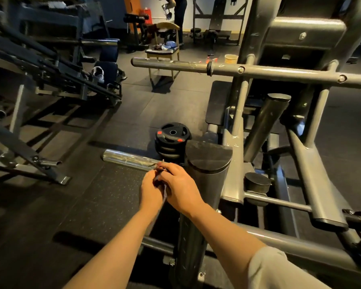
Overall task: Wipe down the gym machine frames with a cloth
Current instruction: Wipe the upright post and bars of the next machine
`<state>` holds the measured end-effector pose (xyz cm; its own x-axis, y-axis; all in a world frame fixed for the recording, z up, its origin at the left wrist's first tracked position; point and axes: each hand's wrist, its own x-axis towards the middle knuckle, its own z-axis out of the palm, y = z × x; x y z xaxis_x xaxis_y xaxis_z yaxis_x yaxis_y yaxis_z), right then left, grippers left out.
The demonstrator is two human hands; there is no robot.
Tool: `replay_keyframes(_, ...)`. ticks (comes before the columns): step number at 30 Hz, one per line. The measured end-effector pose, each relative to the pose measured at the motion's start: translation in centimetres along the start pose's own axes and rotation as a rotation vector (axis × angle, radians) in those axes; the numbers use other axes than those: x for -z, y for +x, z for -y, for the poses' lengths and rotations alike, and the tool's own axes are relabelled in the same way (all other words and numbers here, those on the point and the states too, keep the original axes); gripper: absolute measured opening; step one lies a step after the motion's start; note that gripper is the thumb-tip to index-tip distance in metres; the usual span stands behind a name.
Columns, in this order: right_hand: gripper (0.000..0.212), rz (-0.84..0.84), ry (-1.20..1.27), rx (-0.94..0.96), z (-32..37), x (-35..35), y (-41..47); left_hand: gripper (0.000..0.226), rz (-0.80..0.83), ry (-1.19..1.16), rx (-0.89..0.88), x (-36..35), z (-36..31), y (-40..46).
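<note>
Beside both hands (167, 188), stacked weight plates (172, 140) stand.

There is only one view, worn on my head, wide-angle, looking forward and down over my own forearms. It sits close above my left hand (151, 189) and right hand (180, 187), which meet low in the middle of the picture, with the grey machine frame (233, 176) just beside them on the right. Farther ahead it takes in the dark floor (104, 201) and a wooden chair (165, 41) well apart near the top
</note>
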<state>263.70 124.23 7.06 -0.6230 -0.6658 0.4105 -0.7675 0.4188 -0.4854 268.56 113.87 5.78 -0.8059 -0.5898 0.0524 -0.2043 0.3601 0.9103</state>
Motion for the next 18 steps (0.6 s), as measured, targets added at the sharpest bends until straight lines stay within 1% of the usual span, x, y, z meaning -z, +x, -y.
replay_keyframes(3, 0.038, -0.009, 0.117, -0.116, 0.7, -3.5, -2.8, 0.04, -0.016, 0.128, 0.051, 2.5, 2.0, -1.1)
replay_keyframes(6, 0.035, -0.058, 0.085, -0.16, 1.6, -5.0, -2.7, 0.049, -0.024, 0.208, 0.022, 4.0, 3.2, -1.2)
replay_keyframes(9, 0.029, -0.156, 0.067, -0.2, 1.8, -5.1, -1.1, 0.052, 0.03, 0.256, -0.078, 4.1, 3.7, 0.1)
replay_keyframes(11, 0.029, -0.203, 0.006, -0.238, 1.0, -5.5, 0.1, 0.055, 0.064, 0.277, -0.162, 3.9, 4.1, 1.9)
replay_keyframes(15, 0.046, -0.226, -0.178, -0.377, -0.4, -8.3, 1.7, 0.061, 0.139, 0.338, -0.335, 4.8, 6.1, 5.7)
replay_keyframes(18, 0.053, -0.224, -0.307, -0.404, 1.1, -12.0, 3.3, 0.068, 0.105, 0.437, -0.505, 7.4, 8.5, 8.8)
